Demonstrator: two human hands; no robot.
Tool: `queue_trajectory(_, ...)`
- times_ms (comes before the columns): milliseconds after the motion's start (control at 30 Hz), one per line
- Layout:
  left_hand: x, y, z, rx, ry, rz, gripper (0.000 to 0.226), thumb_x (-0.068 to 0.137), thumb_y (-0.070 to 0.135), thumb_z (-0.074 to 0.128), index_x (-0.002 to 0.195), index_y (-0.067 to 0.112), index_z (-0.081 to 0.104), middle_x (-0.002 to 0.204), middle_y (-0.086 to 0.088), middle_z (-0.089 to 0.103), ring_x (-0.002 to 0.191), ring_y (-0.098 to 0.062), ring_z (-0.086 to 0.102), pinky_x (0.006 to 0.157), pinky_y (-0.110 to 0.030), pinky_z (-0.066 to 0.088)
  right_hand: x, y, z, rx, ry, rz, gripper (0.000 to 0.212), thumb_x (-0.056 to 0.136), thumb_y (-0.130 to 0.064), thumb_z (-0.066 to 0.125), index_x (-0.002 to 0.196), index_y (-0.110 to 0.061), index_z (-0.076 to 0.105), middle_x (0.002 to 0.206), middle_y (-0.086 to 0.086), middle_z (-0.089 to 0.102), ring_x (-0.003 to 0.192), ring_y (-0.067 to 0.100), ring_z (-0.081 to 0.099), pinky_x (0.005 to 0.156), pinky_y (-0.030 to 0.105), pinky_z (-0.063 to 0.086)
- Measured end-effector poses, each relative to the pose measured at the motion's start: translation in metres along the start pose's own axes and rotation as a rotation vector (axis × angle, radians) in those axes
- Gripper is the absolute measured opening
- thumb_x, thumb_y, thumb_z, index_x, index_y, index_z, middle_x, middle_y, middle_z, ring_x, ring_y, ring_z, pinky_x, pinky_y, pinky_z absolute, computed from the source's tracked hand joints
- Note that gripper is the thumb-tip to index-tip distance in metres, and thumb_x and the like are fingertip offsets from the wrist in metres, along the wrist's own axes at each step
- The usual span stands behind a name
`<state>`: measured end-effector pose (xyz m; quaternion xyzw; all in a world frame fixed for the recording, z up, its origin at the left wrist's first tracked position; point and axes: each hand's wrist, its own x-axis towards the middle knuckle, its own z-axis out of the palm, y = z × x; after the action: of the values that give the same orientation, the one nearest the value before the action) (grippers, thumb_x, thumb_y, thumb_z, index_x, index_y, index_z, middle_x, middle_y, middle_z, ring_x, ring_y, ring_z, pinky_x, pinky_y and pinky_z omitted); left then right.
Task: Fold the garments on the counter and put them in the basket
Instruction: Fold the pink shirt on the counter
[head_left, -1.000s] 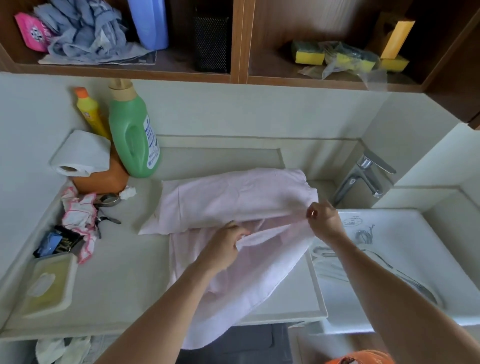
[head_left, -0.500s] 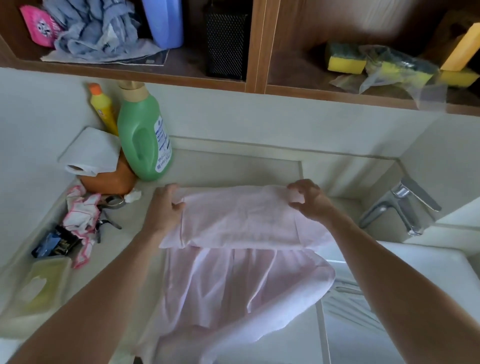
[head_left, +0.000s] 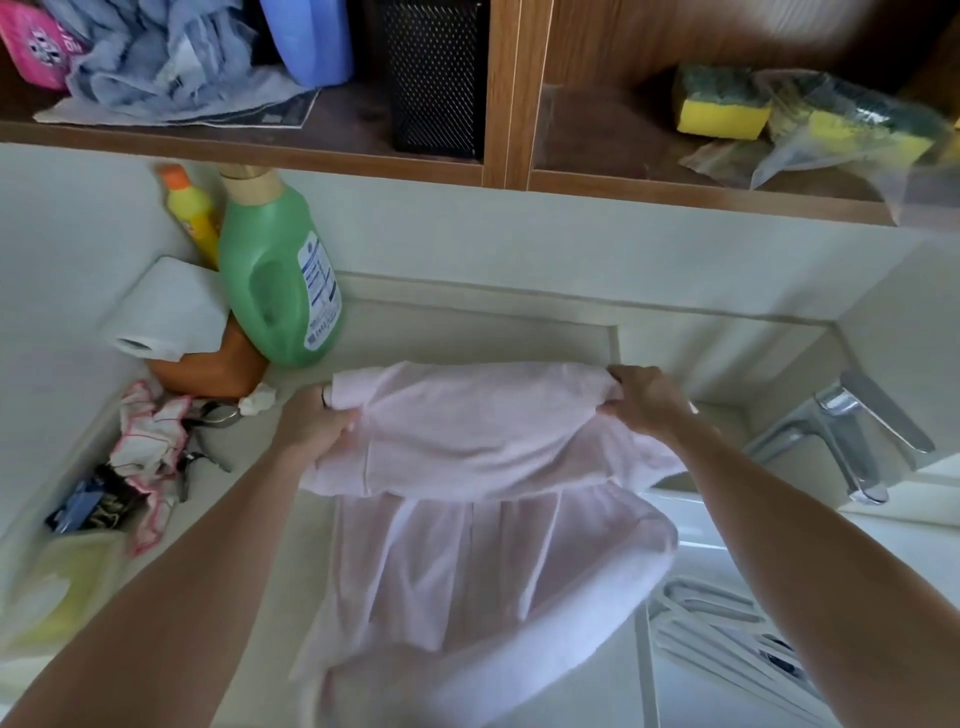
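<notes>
Because it is thin, soft cloth, the pale pink garment (head_left: 483, 431) looks light and limp, with no stiffness of its own. It will likely sag and slide wherever it is unsupported, so the sensible holds are the two outer ends of a fold, pinched through all layers.

That is where both hands are. The left hand (head_left: 317, 426) has its fingers curled round the left end of the folded-over upper part. The right hand (head_left: 644, 405) grasps the right end, with cloth bunched under its fingers.

The garment lies on the pale counter (head_left: 467, 338), near a green detergent bottle (head_left: 275, 280) and left of a chrome tap (head_left: 841, 431). Its upper part forms a wide band running from hand to hand, with a seam line down its left end. Below the band, a looser pleated part fans out toward the viewer and is slightly see-through. Its rounded lower right edge reaches past the counter's edge toward the sink (head_left: 691, 696). The nearest hem is blurred. No basket is in view.
</notes>
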<state>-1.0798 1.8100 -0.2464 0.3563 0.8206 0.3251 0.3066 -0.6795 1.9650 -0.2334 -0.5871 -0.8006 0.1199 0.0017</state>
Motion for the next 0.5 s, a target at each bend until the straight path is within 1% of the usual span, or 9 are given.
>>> queue_trajectory(100,0.009,0.031,-0.012,-0.116,0.123,0.096,0.035,0.082,0.009,0.078,0.115,0.007,0.067,0.108,-0.006,0.067,0.102,-0.025,0.064,0.091,-0.041,0.053,-0.005,-0.009,-0.021,0.030,0.288,-0.050,0.024,0.082,-0.014,0.066,0.105,-0.012,0.060,0.101,0.016,0.067,0.092,0.041,0.064,0.071,0.039,0.048)
queue_trajectory(133,0.014,0.035,-0.015,-0.178,0.189,0.023,0.037,0.087,0.006,0.072,0.122,0.002,0.062,0.116,-0.005,0.062,0.108,-0.023,0.059,0.096,-0.035,0.048,-0.009,-0.010,-0.027,0.060,0.354,-0.074,0.026,0.078,-0.006,0.061,0.104,-0.010,0.059,0.101,0.015,0.065,0.087,0.041,0.063,0.068,0.040,0.048)
queue_trajectory(200,0.021,0.024,-0.030,-0.112,0.239,-0.110,0.033,0.098,-0.002,0.050,0.131,-0.003,0.051,0.137,-0.010,0.054,0.125,-0.024,0.051,0.109,-0.020,0.033,-0.017,-0.008,-0.033,0.095,0.419,-0.122,0.033,0.072,0.003,0.055,0.103,-0.009,0.060,0.104,0.014,0.057,0.079,0.042,0.062,0.065,0.041,0.048)
queue_trajectory(233,0.011,0.019,-0.036,-0.053,0.254,-0.075,0.032,0.099,0.002,0.051,0.131,0.002,0.054,0.135,-0.010,0.057,0.122,-0.025,0.054,0.107,-0.016,0.033,-0.023,-0.004,-0.032,0.075,0.425,-0.155,0.034,0.072,0.004,0.055,0.104,-0.009,0.060,0.108,0.014,0.055,0.078,0.042,0.062,0.065,0.041,0.048)
queue_trajectory(267,-0.001,0.017,-0.033,-0.024,0.179,0.089,0.032,0.091,0.012,0.064,0.123,0.012,0.062,0.123,-0.005,0.065,0.110,-0.022,0.059,0.098,-0.018,0.040,-0.030,0.001,-0.030,0.036,0.413,-0.190,0.035,0.073,0.003,0.057,0.106,-0.009,0.060,0.112,0.013,0.054,0.078,0.041,0.062,0.067,0.042,0.049)
queue_trajectory(300,-0.014,0.024,-0.031,0.036,0.107,0.165,0.036,0.080,0.025,0.070,0.115,0.017,0.068,0.110,-0.001,0.069,0.100,-0.020,0.062,0.089,-0.026,0.044,-0.036,0.007,-0.027,-0.010,0.394,-0.225,0.038,0.074,0.003,0.059,0.109,-0.010,0.060,0.117,0.013,0.054,0.080,0.041,0.063,0.070,0.042,0.051)
queue_trajectory(333,-0.022,0.009,-0.032,0.078,0.021,0.257,0.040,0.073,0.030,0.071,0.111,0.019,0.071,0.105,0.000,0.072,0.097,-0.020,0.064,0.084,-0.030,0.046,-0.043,0.013,-0.020,-0.046,0.359,-0.261,0.042,0.074,0.002,0.061,0.114,-0.011,0.060,0.121,0.012,0.053,0.085,0.040,0.064,0.071,0.042,0.052)
queue_trajectory(400,-0.036,-0.027,-0.030,0.133,-0.049,0.227,0.022,0.078,0.018,0.073,0.099,0.025,0.074,0.100,-0.001,0.075,0.098,-0.025,0.068,0.076,-0.031,0.047,-0.058,0.023,-0.005,-0.060,0.184,-0.302,0.056,0.077,0.002,0.061,0.130,-0.016,0.055,0.134,0.009,0.048,0.099,0.039,0.063,0.074,0.042,0.053)
queue_trajectory(500,-0.049,-0.061,-0.019,0.036,-0.068,0.128,0.040,0.080,-0.006,0.060,0.074,0.030,0.076,0.091,0.008,0.076,0.093,-0.021,0.070,0.073,-0.029,0.049,-0.074,0.035,0.016,-0.106,-0.322,-0.272,0.075,0.083,-0.015,0.064,0.150,-0.031,0.034,0.149,-0.013,0.027,0.115,0.025,0.056,0.088,0.034,0.049)
